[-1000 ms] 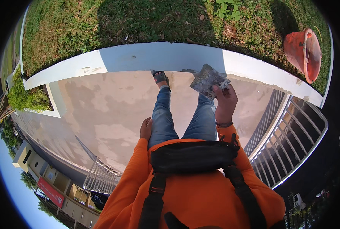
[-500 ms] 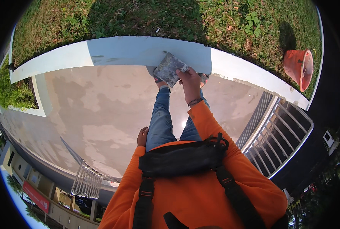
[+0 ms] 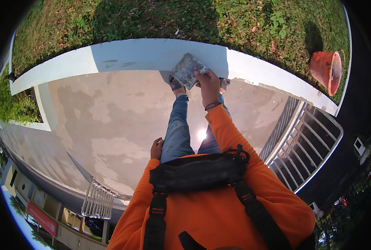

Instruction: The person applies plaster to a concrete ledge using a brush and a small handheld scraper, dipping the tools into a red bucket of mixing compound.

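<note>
My right hand is stretched out in front of me, gripping a flat, square, grey mortar-stained board by its near corner. The board hangs over the white kerb, just above my feet. My left hand rests loosely curled beside my left thigh and holds nothing. I wear blue jeans, an orange long-sleeved top and a black chest pack with straps.
I stand on a bare concrete slab edged by the white kerb, with grass beyond. An orange bucket lies on the grass at the far right. White metal railings run on my right, another railing at lower left.
My right arm has reached forward and leftward, carrying the grey board from beside my right knee out over the white kerb. My left hand stays by my thigh.
</note>
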`<state>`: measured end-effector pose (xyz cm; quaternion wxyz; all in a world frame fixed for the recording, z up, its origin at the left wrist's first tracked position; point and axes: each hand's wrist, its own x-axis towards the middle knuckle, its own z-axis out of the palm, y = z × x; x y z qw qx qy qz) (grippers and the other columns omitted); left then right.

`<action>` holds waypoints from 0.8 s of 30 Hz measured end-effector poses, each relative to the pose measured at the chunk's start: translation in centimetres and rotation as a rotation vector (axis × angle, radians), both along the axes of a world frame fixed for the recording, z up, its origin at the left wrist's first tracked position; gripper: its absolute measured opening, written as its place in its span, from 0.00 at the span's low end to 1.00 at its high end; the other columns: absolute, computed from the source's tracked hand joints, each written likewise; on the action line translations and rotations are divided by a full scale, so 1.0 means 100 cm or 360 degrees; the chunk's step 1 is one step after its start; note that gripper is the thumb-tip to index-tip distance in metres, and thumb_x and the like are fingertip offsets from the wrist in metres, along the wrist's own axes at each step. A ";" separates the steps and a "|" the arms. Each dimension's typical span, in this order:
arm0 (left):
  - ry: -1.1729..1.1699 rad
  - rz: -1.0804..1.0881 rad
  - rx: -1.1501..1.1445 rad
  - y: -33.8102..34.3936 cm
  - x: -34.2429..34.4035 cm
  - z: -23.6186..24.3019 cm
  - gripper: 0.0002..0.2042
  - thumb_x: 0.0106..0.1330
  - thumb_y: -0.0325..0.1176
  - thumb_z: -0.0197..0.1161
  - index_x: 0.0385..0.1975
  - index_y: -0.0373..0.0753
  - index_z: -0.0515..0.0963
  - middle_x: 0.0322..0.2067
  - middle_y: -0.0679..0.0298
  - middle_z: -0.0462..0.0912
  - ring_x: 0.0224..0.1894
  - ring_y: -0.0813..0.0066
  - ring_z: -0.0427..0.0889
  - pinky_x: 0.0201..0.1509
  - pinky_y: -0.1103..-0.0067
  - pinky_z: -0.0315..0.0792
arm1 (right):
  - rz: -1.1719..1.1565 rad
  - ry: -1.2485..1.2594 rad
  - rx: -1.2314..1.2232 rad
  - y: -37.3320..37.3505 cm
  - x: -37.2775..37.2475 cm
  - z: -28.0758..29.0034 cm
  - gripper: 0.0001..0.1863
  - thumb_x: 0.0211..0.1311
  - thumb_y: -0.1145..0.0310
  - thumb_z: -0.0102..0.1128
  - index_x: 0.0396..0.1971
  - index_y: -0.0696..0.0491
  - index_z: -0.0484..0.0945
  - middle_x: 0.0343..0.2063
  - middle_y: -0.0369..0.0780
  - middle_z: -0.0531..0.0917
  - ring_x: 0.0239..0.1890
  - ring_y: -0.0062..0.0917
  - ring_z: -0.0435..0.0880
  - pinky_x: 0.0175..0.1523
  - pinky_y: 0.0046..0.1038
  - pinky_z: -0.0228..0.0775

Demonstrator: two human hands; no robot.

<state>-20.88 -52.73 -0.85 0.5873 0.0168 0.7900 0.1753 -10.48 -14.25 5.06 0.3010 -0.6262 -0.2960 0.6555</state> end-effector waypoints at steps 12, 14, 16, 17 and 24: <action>0.0003 0.0013 0.0054 -0.016 -0.005 -0.010 0.22 0.65 0.47 0.58 0.52 0.39 0.75 0.41 0.55 0.82 0.40 0.72 0.80 0.44 0.78 0.72 | -0.0019 -0.0224 0.0218 -0.022 0.008 0.003 0.09 0.56 0.71 0.64 0.25 0.59 0.73 0.19 0.35 0.79 0.20 0.13 0.75 0.24 0.20 0.70; -0.0013 -0.0015 0.0024 -0.015 -0.006 -0.010 0.22 0.65 0.47 0.58 0.52 0.39 0.75 0.41 0.55 0.82 0.40 0.71 0.80 0.44 0.78 0.72 | 0.0022 -0.0254 0.0336 -0.018 0.000 0.001 0.10 0.55 0.71 0.64 0.25 0.59 0.72 0.17 0.35 0.78 0.19 0.13 0.74 0.23 0.21 0.70; 0.0001 -0.0006 0.0047 -0.015 -0.007 -0.010 0.21 0.65 0.47 0.57 0.52 0.39 0.75 0.40 0.55 0.82 0.40 0.71 0.80 0.44 0.78 0.72 | 0.0071 -0.0294 0.0359 -0.011 -0.011 0.001 0.11 0.54 0.70 0.64 0.24 0.59 0.72 0.16 0.36 0.77 0.18 0.14 0.74 0.23 0.22 0.69; 0.0009 -0.0002 0.0058 -0.015 -0.007 -0.010 0.21 0.65 0.47 0.57 0.52 0.39 0.75 0.40 0.55 0.82 0.40 0.72 0.80 0.44 0.78 0.72 | 0.0094 -0.0313 0.0371 -0.007 -0.016 0.001 0.11 0.54 0.70 0.64 0.24 0.59 0.72 0.15 0.36 0.77 0.17 0.15 0.74 0.23 0.22 0.69; 0.0005 0.0012 0.0132 -0.019 -0.010 -0.008 0.21 0.66 0.47 0.57 0.52 0.38 0.75 0.38 0.57 0.82 0.38 0.72 0.80 0.44 0.78 0.72 | 0.0148 -0.0506 0.0396 -0.004 -0.015 -0.006 0.11 0.53 0.70 0.63 0.23 0.59 0.71 0.16 0.37 0.78 0.17 0.19 0.77 0.23 0.24 0.69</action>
